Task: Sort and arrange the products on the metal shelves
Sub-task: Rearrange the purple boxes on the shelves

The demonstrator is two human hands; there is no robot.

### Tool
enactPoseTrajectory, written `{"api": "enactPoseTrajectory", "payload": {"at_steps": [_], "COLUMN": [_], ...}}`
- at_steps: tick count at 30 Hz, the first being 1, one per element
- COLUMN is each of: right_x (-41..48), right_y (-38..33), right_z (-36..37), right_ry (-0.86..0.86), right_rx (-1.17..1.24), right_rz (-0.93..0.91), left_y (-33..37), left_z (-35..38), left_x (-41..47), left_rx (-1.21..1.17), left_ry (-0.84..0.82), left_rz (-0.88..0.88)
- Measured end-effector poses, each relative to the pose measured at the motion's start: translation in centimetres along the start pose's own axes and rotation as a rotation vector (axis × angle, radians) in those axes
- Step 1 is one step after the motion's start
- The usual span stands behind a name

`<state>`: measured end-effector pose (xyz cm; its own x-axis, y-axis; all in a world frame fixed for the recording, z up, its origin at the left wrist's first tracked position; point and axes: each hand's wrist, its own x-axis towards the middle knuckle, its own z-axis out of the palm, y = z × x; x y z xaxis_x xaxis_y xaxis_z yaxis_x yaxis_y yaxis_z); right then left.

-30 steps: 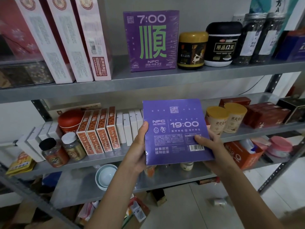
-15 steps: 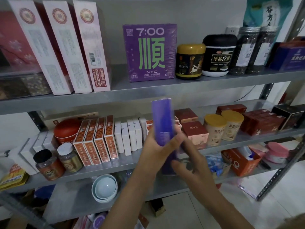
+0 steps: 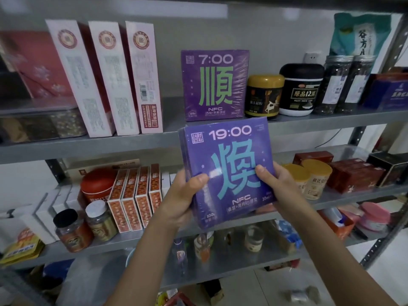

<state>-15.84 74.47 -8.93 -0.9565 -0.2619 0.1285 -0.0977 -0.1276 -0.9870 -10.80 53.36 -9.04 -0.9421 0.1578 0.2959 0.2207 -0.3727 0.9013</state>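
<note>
Purple box [image 3: 229, 151] now front-on, higher.

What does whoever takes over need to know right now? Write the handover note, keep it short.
Left hand: grips the 19:00 box at its left edge, thumb on the front.
Right hand: grips its right edge the same way.
The box is upright, front facing the camera, held off the shelves, just below the 7:00 box on the upper shelf.
Done: box in hand.
Left: shelve it, probably beside the 7:00 box.
</note>
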Motion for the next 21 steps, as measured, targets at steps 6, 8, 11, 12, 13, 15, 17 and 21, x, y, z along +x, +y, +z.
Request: {"api": "enactPoseTrajectory", "payload": {"at_steps": [6,8,11,12,13,15,17,21], "right_x": [1.4,1.8,2.6,2.8,3.0,3.4,3.9,6.8], "right_y": [0.6,0.8,0.7,0.5,0.2,-0.6,-2.0,-6.3], "right_z": [2.0,2.3,2.6,2.7,2.9,3.1,3.1,2.5], "right_ry": [0.157,0.168,0.149,0.138,0.129,0.108,0.096,0.22], "right_rx": [0.088,0.11,0.125,0.11,0.081,0.017,-0.041,-0.238], "right_rz": [-0.12,-0.127,-0.124,-0.131,-0.139,-0.166,-0.222,-0.451], "left_y": [3.7,4.4,5.0,5.0,5.1,5.1,5.4,6.0], "left_z": [-0.6,-0.7,-0.9,-1.0,-1.0,-1.3,-1.6,-2.5], "left_x": [1.7,2.1,2.3,2.4,2.4,2.3,2.2,2.0], "left_rx": [0.283,0.338,0.33,0.31,0.288,0.257,0.243,0.227], "left_ry": [0.274,0.294,0.324,0.343,0.363,0.4,0.443,0.523], "left_rz": [0.115,0.135,0.144,0.15,0.156,0.175,0.21,0.251]}}
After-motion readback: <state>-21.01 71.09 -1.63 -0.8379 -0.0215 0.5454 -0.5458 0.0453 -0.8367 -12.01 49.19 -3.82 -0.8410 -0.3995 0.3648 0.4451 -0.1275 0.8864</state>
